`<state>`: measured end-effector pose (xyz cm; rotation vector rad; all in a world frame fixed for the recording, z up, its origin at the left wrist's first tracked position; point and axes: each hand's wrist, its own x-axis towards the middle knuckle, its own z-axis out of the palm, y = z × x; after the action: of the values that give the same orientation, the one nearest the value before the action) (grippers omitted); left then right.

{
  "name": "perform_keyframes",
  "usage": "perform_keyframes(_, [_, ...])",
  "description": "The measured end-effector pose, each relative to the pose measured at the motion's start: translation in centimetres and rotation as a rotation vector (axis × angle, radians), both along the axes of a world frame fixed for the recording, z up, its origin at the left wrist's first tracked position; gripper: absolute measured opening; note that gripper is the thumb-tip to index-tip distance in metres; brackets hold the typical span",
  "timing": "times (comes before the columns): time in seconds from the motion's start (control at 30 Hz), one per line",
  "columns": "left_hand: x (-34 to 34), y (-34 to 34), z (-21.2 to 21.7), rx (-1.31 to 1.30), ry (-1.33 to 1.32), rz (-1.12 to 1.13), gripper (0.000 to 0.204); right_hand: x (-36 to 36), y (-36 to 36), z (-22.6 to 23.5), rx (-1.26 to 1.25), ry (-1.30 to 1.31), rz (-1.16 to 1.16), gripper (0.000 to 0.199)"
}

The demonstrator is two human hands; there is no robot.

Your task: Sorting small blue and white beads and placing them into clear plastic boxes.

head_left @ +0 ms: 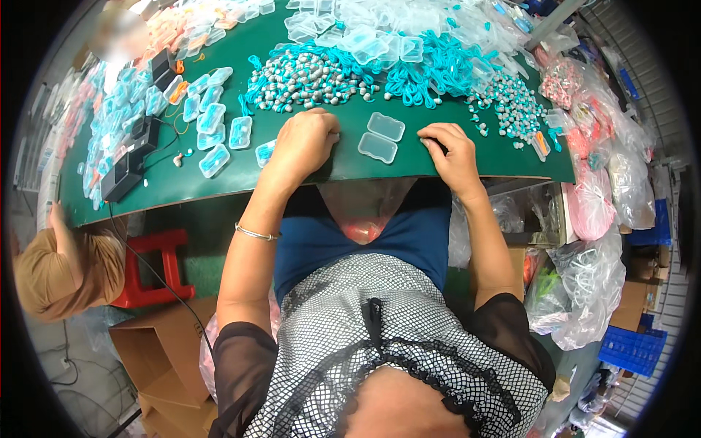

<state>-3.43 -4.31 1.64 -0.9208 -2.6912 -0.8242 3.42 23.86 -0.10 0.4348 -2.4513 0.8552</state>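
A small clear plastic case (381, 137) lies unfolded on the green table (219, 174), between my two hands. My left hand (303, 146) rests left of it, with fingers curled closed; what is inside them, if anything, is hidden. To the right, my right hand (450, 150) has thumb and forefinger pinched at the table edge, and I cannot make out anything between them. Just beyond my left hand is a heap of small grey-and-teal plugs (292, 80), apparently corded earplugs. A closed case with teal contents (264, 153) sits partly behind my left wrist.
Filled cases (212, 117) lie to the left, by black boxes (123, 175) with a cable. Teal cords (434, 73), empty clear cases (365, 40) and more plugs (511, 106) cover the far side. Another person (66, 274) sits at left near a red stool (164, 266).
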Motion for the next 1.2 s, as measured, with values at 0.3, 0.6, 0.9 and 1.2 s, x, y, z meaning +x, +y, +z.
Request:
perform_keyframes(0.3, [2.8, 3.3, -0.2, 0.316, -0.207, -0.021, 0.013, 1.1, -3.0, 1.1, 0.000, 0.009, 0.088, 0.011])
perform_keyframes(0.6, [3.7, 4.2, -0.8, 0.141, -0.007, 0.052, 0.015, -0.1, -4.3, 1.4, 0.247, 0.046, 0.174, 0.016])
perform_keyframes(0.9, [4.4, 3.0, 0.4, 0.092, -0.016, 0.034, 0.035, -2.5, -2.8, 2.4, 0.087, 0.061, 0.094, 0.014])
perform_keyframes(1.2, [3.5, 3.2, -0.3, 0.079, -0.059, -0.072, 0.039, -9.2, -2.2, 0.6, 0.572, 0.204, -0.194, 0.022])
